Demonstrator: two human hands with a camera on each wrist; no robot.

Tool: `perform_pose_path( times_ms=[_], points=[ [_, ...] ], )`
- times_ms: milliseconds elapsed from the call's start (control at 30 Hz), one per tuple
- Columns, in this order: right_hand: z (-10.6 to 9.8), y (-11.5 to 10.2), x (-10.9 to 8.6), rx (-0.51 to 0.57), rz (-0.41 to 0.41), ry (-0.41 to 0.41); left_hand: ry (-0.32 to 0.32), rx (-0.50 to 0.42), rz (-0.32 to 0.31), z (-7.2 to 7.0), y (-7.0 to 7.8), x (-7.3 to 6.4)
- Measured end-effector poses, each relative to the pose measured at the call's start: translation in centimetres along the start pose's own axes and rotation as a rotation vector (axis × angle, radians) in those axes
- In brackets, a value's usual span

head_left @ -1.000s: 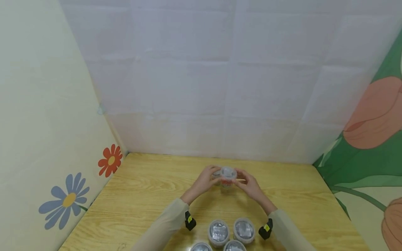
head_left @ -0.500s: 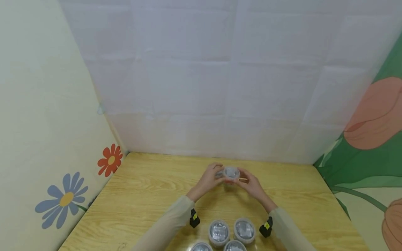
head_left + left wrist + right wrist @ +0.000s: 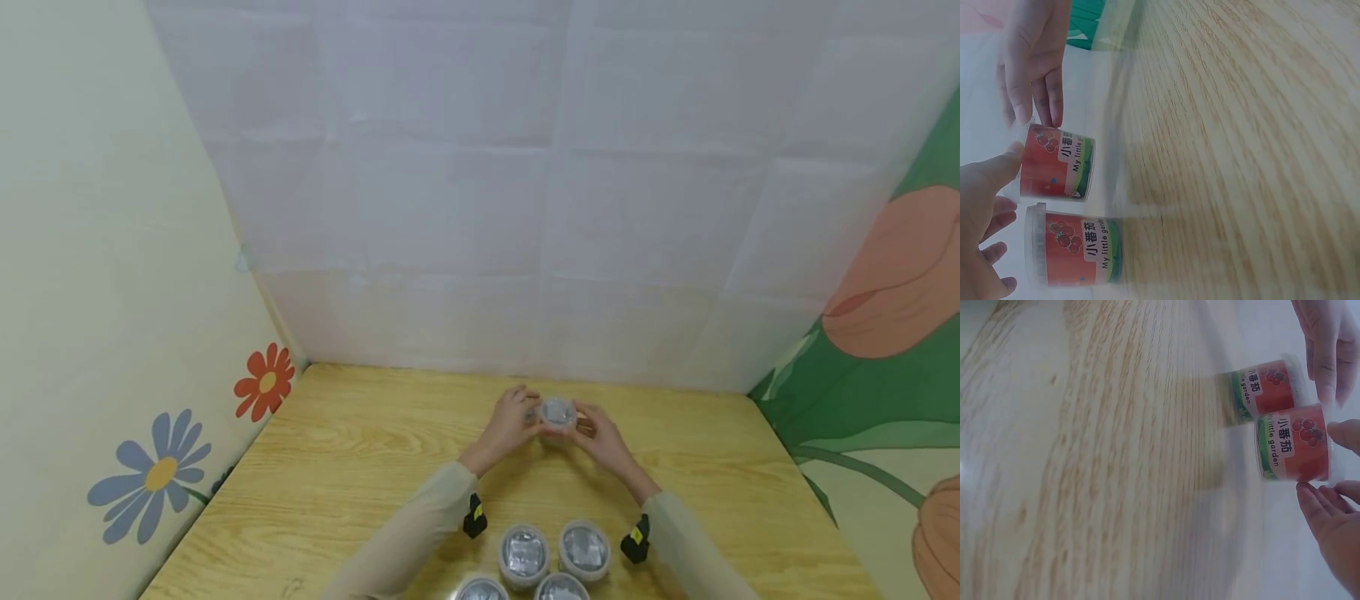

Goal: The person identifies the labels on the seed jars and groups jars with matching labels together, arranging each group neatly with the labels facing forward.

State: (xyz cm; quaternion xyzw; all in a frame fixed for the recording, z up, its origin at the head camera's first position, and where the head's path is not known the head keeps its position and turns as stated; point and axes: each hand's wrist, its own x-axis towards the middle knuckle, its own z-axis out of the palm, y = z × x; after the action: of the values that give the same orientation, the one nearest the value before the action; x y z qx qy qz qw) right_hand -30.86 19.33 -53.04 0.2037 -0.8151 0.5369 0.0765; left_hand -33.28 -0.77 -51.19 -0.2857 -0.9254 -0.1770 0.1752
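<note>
In the head view my right hand (image 3: pixel 603 442) pinches a small lidded plastic cup (image 3: pixel 558 412) between thumb and fingers. Its red and green label, printed with tomatoes and "My little garden", shows in the right wrist view on that same cup (image 3: pixel 1297 445). The cup seems slightly raised off the table. My left hand (image 3: pixel 510 425) reaches in from the other side, its thumb extended to the rim of the held cup. A second matching cup (image 3: pixel 1079 250) stands close beside the first, near my left fingers; in the head view it is mostly hidden.
Several lidded cups (image 3: pixel 523 554) stand together at the near edge of the wood-grain table (image 3: pixel 360 467), between the forearms. A white sheet (image 3: pixel 450 208) hangs behind the table. Flower-printed cloths (image 3: pixel 90 292) close in both sides.
The held cup has moved a little to the right, its lid now facing more upward. My left hand has followed it rightward, and its fingers have loosened from the cups.
</note>
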Motion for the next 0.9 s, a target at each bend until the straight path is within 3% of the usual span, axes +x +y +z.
perform_pose_path(
  times_ms=[200,400,533,900],
  points=[
    [-0.4,-2.0,-0.5,-0.001,-0.036,-0.02,-0.032,0.052,-0.03,0.4,0.2,0.3],
    [-0.2,-1.9,-0.6,-0.028,-0.118,-0.005,-0.066,0.065,-0.084,0.8,0.3,0.4],
    [0.0,-1.5,-0.7,-0.013,-0.13,0.012,-0.08,0.106,-0.11,1.1,0.3,0.4],
    [-0.3,-1.7,-0.6,0.011,-0.016,-0.019,-0.103,0.13,-0.131,1.5,0.3,0.6]
  ],
)
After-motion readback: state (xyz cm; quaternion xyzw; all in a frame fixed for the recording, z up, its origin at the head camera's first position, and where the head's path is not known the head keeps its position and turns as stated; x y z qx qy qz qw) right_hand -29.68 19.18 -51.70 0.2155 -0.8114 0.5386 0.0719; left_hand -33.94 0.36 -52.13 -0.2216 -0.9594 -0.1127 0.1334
